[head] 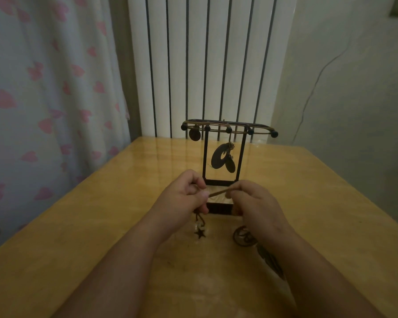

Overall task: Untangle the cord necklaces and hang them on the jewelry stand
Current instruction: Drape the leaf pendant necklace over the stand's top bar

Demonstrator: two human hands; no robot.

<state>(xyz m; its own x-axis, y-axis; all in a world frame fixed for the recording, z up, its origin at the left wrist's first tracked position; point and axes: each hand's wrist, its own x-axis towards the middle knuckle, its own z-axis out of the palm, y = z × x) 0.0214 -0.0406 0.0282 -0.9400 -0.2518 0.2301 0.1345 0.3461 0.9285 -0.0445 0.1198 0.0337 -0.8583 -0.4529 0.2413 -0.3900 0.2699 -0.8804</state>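
A dark metal jewelry stand (203, 157) rises at the middle of the wooden table (101, 226). Cord necklaces lie over its top bar (228, 127), with round dark pendants (223, 159) hanging inside the frame and a small disc (194, 134) at the left. My left hand (185, 193) and my right hand (255, 203) are held just in front of the stand's base, each pinching one end of a taut brown cord (218, 192) stretched between them. From the left hand dangles a star pendant with pale beads (200, 232). A coiled wire pendant (242, 237) lies beneath my right wrist.
A white ribbed radiator (205, 65) stands behind the table, and a curtain with pink hearts (44, 88) hangs at the left. A thin cable (317, 79) runs down the right wall. The table's right edge falls away near the wall.
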